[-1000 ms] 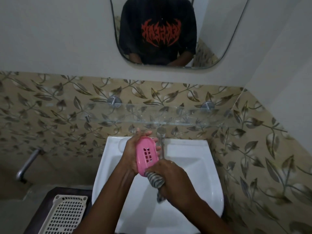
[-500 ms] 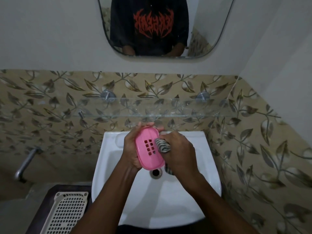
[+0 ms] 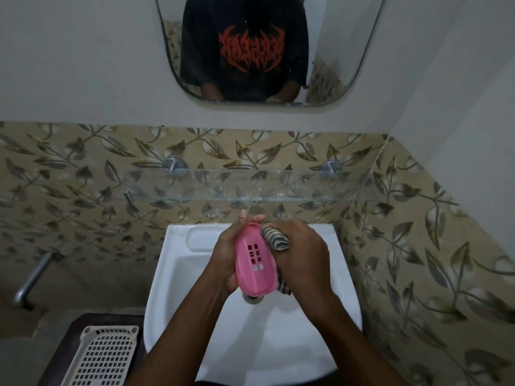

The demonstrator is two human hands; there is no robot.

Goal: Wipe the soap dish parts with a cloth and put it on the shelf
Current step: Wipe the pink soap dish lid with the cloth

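- Pipe (image 3: 29, 282) of grey metal juts from the tiled wall at far left, low down.
- White perforated tray (image 3: 103, 355) lies on a dark surface at bottom left, just beside the washbasin.
- White washbasin (image 3: 178, 274) fills the middle, and both forearms reach in over it.
- Left hand (image 3: 225, 254) grips the pink soap dish part (image 3: 255, 260) from its left side, fingertips showing past its far end.
- That pink piece is held up over the drain (image 3: 252, 299), long axis pointing away, slotted face toward the camera.
- Striped cloth (image 3: 276, 238) is bunched against the piece's upper right edge and touches it; a tail of it hangs out by the lower right.
- Right hand (image 3: 303, 257) clutches the cloth, fingers wrapped round it, pressing it to the pink plastic.
- Glass shelf (image 3: 348, 188) on two round metal brackets runs along the leaf-patterned tiles above the hands, apart from the soap dish part.
- Mirror (image 3: 348, 51) up top reflects a dark T-shirt with a red print.
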